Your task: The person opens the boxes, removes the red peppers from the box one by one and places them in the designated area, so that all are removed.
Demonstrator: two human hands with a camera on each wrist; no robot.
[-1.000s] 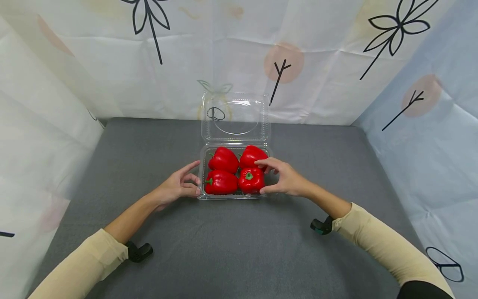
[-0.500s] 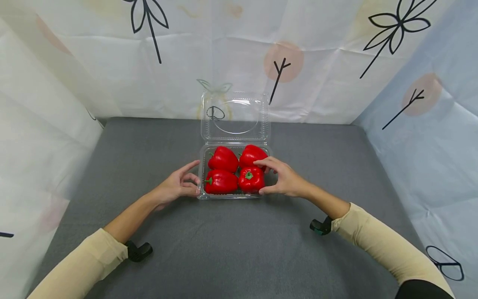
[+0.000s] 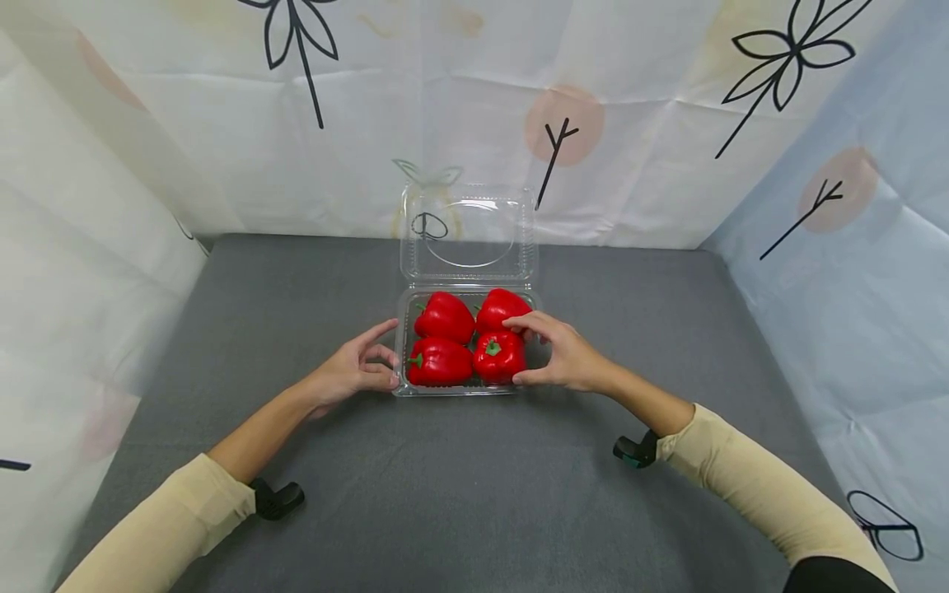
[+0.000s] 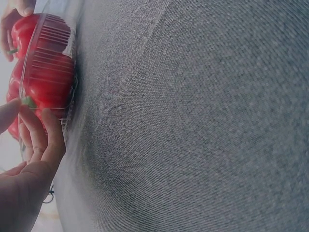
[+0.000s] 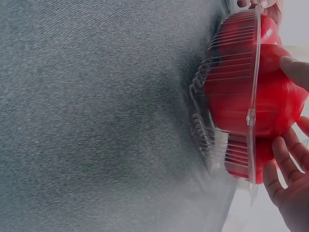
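Several red bell peppers, two of them at the back [image 3: 443, 318], sit inside a clear plastic clamshell container [image 3: 452, 393] on the grey tabletop. My right hand [image 3: 567, 354] spans the front right bell pepper [image 3: 500, 362], whose green stem faces up. In the right wrist view the thumb [image 5: 294, 70] presses one side of this pepper and the fingertips [image 5: 279, 145] lie on the other. At the container's left edge my left hand [image 3: 356, 366] holds the rim, its fingers [image 4: 53, 135] curled along the outer wall near a green stem [image 4: 29, 102].
The hinged lid [image 3: 469, 272] stands raised behind the base, against a white printed cloth backdrop [image 3: 645, 181]. Cloth walls close off both sides. Grey fabric [image 3: 460, 486] covers the table, and a black wrist device [image 3: 278, 499] sits at each cuff.
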